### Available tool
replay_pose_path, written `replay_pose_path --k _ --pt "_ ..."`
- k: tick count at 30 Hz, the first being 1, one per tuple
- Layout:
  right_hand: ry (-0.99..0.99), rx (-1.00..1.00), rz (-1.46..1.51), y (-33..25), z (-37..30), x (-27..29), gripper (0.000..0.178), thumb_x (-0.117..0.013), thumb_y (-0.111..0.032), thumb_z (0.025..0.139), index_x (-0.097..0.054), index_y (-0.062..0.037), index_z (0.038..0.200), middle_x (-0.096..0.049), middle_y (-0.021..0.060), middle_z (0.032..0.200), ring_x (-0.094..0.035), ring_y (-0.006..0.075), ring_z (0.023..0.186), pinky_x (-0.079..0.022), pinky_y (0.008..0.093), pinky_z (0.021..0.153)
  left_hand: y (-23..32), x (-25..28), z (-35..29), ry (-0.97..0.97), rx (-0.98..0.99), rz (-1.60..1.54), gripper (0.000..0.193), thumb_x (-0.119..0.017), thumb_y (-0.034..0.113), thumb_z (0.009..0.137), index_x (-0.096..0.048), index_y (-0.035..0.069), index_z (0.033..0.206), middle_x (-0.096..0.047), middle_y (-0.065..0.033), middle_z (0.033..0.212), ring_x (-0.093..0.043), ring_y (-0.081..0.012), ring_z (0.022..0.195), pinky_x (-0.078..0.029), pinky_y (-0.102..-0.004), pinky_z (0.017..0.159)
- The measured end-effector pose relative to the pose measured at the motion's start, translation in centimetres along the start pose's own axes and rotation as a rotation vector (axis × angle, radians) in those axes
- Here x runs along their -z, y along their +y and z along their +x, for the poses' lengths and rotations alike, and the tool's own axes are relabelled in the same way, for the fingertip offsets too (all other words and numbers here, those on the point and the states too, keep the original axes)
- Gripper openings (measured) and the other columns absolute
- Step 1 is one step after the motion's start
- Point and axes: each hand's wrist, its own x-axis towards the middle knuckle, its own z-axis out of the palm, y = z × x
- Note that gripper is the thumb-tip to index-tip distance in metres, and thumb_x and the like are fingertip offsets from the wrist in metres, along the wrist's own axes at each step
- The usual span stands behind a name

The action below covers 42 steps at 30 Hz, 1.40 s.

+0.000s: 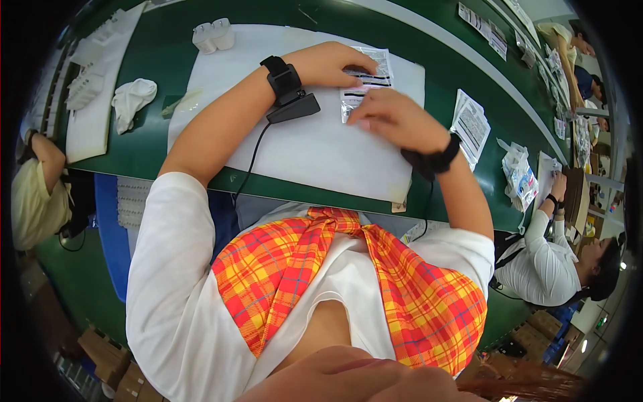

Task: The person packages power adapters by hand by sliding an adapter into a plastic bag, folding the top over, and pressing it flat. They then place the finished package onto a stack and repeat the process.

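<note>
A flat packet [375, 78], white and silvery with dark print, lies on the white work mat [321, 147]. My left hand [328, 63] rests over its left side, fingers bent and thumb apart from the index finger. At the packet's lower part is my right hand [398, 120], fingers curled and slightly smeared by motion. Whether the right fingers grip the packet's edge cannot be made out. Each wrist wears a black strap; on the left one sits a black box-shaped device [295, 107] with a cable.
White plug-like blocks [213, 36] stand at the mat's far left corner. A crumpled white cloth [134, 104] lies farther left. To the right are a stack of printed packets [470, 127] and a plastic bag [518, 175]. Co-workers sit on both sides.
</note>
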Motion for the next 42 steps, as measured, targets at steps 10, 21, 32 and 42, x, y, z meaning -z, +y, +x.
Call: replay_pose_path --k 10,21,32,42 --pt "0.056 -0.044 -0.47 -4.8 -6.1 -4.4 0.057 -0.07 -0.022 0.078 -0.055 -0.0045 0.129 -0.028 0.0195 0.152 -0.02 0.0394 0.142 -0.023 0.0435 0.114 4.6 -1.0 -0.6 -0.039 -0.004 0.45 0.055 -0.066 0.021 0.075 -0.054 0.001 0.124 -0.055 -0.0149 0.129 -0.052 -0.0337 0.117 -0.042 -0.0418 0.099" --pt "0.835 -0.233 0.332 12.7 15.8 16.7 0.076 -0.077 -0.027 0.075 -0.042 -0.0041 0.138 -0.056 0.0112 0.128 -0.052 0.0209 0.117 -0.042 0.0334 0.097 3.8 -3.7 0.7 0.218 -0.077 0.521 0.024 -0.058 0.016 0.074 -0.067 0.002 0.092 -0.06 -0.0111 0.098 -0.057 -0.0298 0.099 -0.046 -0.04 0.085" --pt "0.909 0.069 0.851 7.5 17.9 13.3 0.055 -0.065 -0.018 0.088 -0.037 -0.0097 0.134 -0.052 0.0124 0.117 -0.062 0.03 0.099 -0.053 0.0351 0.08 4.2 -3.4 -0.7 0.122 0.042 0.493 0.04 -0.057 0.014 0.078 -0.06 0.0 0.115 -0.055 -0.0165 0.125 -0.049 -0.0316 0.12 -0.04 -0.0435 0.101" --pt "0.666 -0.144 0.327 -2.4 -0.2 1.5 0.058 -0.07 -0.009 0.078 -0.044 -0.0038 0.13 -0.052 0.0118 0.121 -0.058 0.0205 0.095 -0.048 0.0318 0.078 2.4 -4.7 -0.4 0.149 0.027 0.526 0.041 -0.052 0.02 0.086 -0.058 0.0 0.122 -0.051 -0.0188 0.135 -0.043 -0.0343 0.13 -0.033 -0.0492 0.106"
